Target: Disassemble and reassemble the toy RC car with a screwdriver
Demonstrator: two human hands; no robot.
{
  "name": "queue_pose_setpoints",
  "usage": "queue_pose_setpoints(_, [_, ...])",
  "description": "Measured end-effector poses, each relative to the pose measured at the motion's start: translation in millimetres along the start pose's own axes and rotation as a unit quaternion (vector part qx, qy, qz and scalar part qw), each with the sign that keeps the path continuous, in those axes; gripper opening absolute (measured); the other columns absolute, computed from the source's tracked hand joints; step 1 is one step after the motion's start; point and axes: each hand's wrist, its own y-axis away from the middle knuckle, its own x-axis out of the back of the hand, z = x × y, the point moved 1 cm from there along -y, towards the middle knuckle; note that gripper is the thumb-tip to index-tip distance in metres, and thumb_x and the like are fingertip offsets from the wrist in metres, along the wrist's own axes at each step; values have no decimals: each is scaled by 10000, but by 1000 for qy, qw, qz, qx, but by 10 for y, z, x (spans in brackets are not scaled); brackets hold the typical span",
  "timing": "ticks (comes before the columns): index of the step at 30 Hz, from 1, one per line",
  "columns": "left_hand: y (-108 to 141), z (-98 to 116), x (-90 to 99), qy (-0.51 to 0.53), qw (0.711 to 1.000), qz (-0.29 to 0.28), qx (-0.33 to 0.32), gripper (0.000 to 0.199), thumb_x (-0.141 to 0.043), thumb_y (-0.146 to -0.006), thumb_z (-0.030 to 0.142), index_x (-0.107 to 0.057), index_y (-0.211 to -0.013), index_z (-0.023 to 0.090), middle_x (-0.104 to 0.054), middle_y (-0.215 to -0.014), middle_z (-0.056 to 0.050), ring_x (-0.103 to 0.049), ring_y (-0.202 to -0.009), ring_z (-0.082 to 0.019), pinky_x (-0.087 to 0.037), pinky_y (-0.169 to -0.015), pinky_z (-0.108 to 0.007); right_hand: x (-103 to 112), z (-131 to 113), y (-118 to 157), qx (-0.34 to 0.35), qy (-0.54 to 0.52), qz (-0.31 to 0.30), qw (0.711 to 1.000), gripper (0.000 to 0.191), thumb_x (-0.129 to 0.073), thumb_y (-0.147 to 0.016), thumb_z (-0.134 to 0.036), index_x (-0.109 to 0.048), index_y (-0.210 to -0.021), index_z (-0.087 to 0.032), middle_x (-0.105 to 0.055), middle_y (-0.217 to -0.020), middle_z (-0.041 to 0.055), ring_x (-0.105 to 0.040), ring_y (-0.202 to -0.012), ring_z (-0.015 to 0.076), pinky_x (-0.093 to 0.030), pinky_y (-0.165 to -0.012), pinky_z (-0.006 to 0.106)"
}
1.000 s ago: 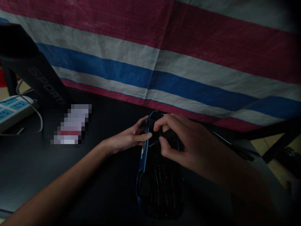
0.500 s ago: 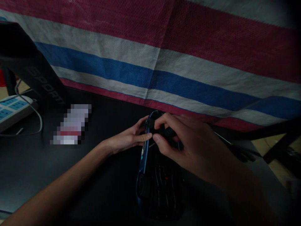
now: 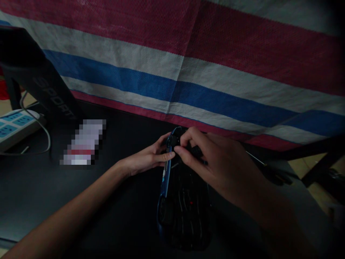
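A blue toy car [image 3: 185,212] lies upside down on the black table [image 3: 113,208], its dark underside facing up. My left hand [image 3: 151,157] grips the car's left side near the far end, thumb on the blue edge. At the far left wheel [image 3: 174,141], the thumb and forefinger of my right hand [image 3: 207,154] are pinched close together. Whether something small sits between those fingertips is too dark to tell. A rear wheel [image 3: 165,212] shows at the near left of the car.
A screwdriver [image 3: 256,158] lies to the right, beyond my right hand, near dark tools [image 3: 281,177]. On the left are a blurred-out phone-like object [image 3: 84,142], a power strip [image 3: 16,124] with a cable, and a black stand [image 3: 51,90]. Striped cloth [image 3: 151,82] hangs behind.
My right hand's fingertips have drawn closer together and shifted slightly, so more of the far left wheel shows. My left hand keeps its hold on the car.
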Motion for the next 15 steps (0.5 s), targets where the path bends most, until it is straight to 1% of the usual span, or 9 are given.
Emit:
queue_pose_setpoints(2, [-4,-14,13,3,1000,-6,-4,979,-787,-891,301,-173,-1655,325,-511,-1520,-153,-564,-1323,-316,-462,-1071,-476,-4,5,-5,17,-15,-6,1000,59,-539,-1023,-233,-508,-1070,-249,-700,-992,39,-684,-905,210,-518,-787,347])
queue_pose_setpoints(6, [2,-10,21,0,1000,-8,-8,969,-794,-885,281,-198,-1647,336,-497,-1541,-158,-536,-1364,-321,-445,-1096,-481,55,20,12,69,-44,-2,997,214,-586,-986,-170,-521,-1178,-241,-672,-1146,62,-650,-1106,222,-517,-959,371])
queue_pose_setpoints(9, [12,1,22,-8,1000,0,1,980,-786,-895,287,-167,-1652,345,-479,-1568,-153,-511,-1398,-313,-445,-1093,-464,119,47,29,79,-79,-6,994,312,-594,-970,-138,-516,-1253,-246,-654,-1237,63,-631,-1193,209,-506,-1007,349])
queue_pose_setpoints(12, [13,-2,35,-8,1000,-2,1,991,-781,-902,293,-142,-1657,343,-485,-1565,-152,-544,-1365,-294,-454,-1075,-442,152,78,15,68,-136,-17,988,352,-587,-931,-84,-526,-1237,-245,-657,-1210,47,-649,-1143,187,-514,-970,321])
queue_pose_setpoints(15, [7,-12,65,-10,1000,-3,-4,992,-781,-904,292,-136,-1656,340,-505,-1543,-151,-604,-1284,-267,-481,-1022,-404,129,84,-35,51,-200,-28,978,336,-544,-843,-3,-538,-1085,-236,-651,-1076,17,-652,-1024,166,-509,-894,300])
